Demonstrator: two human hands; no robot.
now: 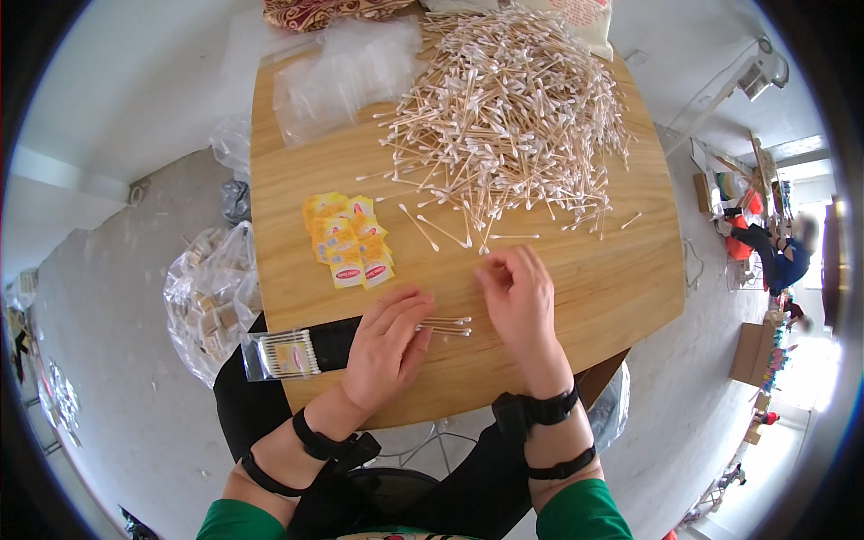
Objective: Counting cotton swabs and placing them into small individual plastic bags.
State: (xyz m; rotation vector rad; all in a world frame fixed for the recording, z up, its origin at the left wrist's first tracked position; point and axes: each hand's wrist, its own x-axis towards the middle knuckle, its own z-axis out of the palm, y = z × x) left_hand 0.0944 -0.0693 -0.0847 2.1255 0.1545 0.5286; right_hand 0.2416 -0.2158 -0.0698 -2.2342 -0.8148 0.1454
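Note:
My left hand (392, 344) is closed over several cotton swabs (448, 327), whose white tips stick out to the right of its fingers. Beneath and left of that hand lies a flat black piece (340, 343). Against its left end sits a small clear packet (286, 355) holding a row of swabs and a yellow card. My right hand (519, 292) is over the table just below the heap of cotton swabs (513, 117). Its thumb and fingers are drawn together in a pinch; what is between them, if anything, is hidden. A few loose swabs lie near its fingertips.
Yellow-and-white cards (346, 238) lie overlapping left of centre on the wooden table (594, 288). Clear plastic bags (346, 76) are spread at the far left. A large clear bag of small packs (216, 310) stands on the floor at left. Another person (790, 261) is at far right.

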